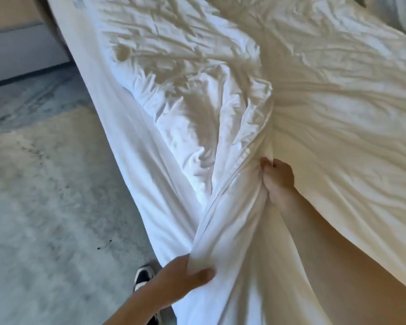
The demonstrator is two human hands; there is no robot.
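A crumpled white duvet [326, 97] covers most of the bed, gathered into a thick twisted fold that runs from the centre down toward me. My left hand [185, 275] grips the lower end of that fold near the bed's edge, thumb on top. My right hand [278, 179] grips the same fold higher up, fingers dug into the bunched cloth. A smoother white sheet [131, 146] lies under the duvet and hangs over the left side of the bed.
A mottled grey carpeted floor [45, 195] lies left of the bed. A black and white shoe [143, 276] stands by the bed's edge beneath my left arm. A pale wall with a baseboard [21, 55] is at the far left.
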